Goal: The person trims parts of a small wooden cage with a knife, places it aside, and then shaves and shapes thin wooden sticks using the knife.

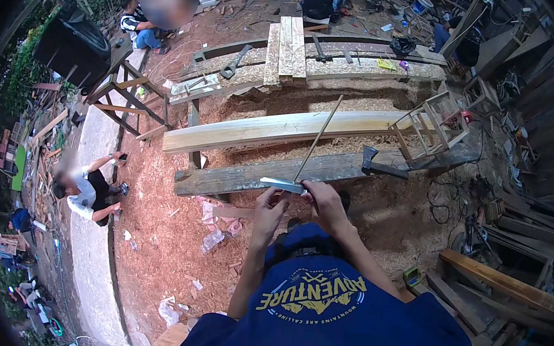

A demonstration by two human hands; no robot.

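In the head view, my left hand [270,206] is closed, its fingertips pinching a pale, flat, metallic-looking piece [281,184] from below. The fingers of my right hand [322,201] close on the right end of this piece. A long thin stick [321,134] slants up and away from where the two meet; whether it is joined to the pale piece I cannot tell. Just beyond my hands lies a thick weathered plank [243,178]. An axe [378,164] rests on that plank to the right, its head upright and its handle pointing right.
A long planed beam [228,130] spans the work area, a slatted wooden frame [431,131] at its right end. Short boards [287,50] and a large wrench [236,61] lie farther back. One person [88,191] crouches at left; others sit behind. Shavings cover the ground.
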